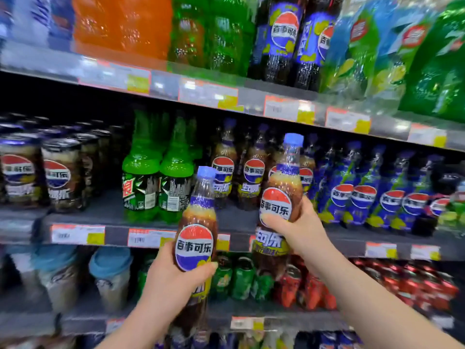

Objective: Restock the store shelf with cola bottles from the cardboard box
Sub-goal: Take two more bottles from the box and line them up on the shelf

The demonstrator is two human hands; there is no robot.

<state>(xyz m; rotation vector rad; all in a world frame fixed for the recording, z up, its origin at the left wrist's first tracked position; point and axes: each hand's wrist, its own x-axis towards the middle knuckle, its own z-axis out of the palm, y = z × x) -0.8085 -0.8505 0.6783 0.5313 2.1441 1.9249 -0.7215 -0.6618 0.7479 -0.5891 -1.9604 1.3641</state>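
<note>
I hold two cola bottles upright in front of the middle shelf [110, 212]. My left hand [171, 280] grips one cola bottle [198, 222] by its lower body; it has a blue cap and a round red, white and blue label. My right hand [299, 230] grips the other cola bottle [284, 187] a little higher and to the right. Behind them, more of the same cola bottles [239, 172] stand in rows on the middle shelf. The cardboard box is out of view.
Left of the cola rows stand green soda bottles [156, 177], then dark cola cans [40, 172]. Blue-labelled bottles [377, 190] fill the shelf's right side. Large bottles line the top shelf [161, 81]. Cans and cups sit on the shelf below [251, 275].
</note>
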